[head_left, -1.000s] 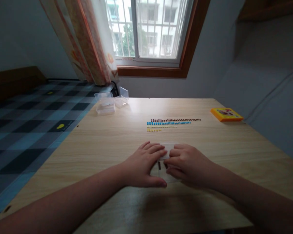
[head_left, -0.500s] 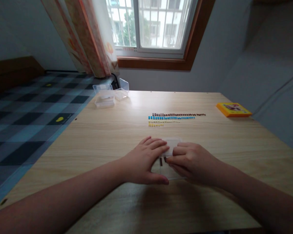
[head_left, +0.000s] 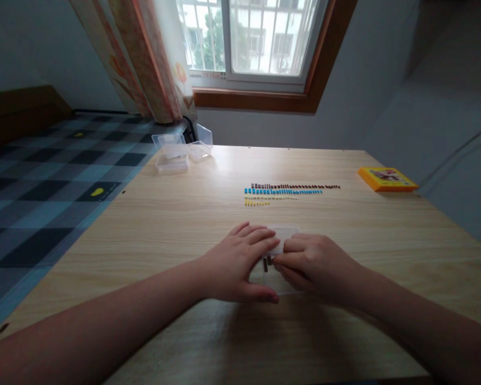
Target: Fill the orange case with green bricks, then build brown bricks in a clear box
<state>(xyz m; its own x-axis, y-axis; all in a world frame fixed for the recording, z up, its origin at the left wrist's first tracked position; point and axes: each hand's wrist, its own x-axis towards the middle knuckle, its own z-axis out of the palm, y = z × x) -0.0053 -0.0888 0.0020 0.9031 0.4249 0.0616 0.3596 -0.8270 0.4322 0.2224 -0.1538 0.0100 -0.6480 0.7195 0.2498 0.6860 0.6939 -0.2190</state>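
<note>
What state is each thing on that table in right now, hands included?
Left hand: flat on the small clear box.
Right hand: fingers curled on the same box.
Small clear box: on the table, mostly covered by both hands; open or shut, cannot tell.
Dark pieces: between the hands, at the box.
Rows of small pieces: lined up by colour.
Clear boxes: at the far corner, one lid raised.
Yellow box: lying flat.

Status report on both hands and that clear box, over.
Left hand and right hand both on clear box. Dark pieces inside. Bead rows beyond, not touching.
</note>
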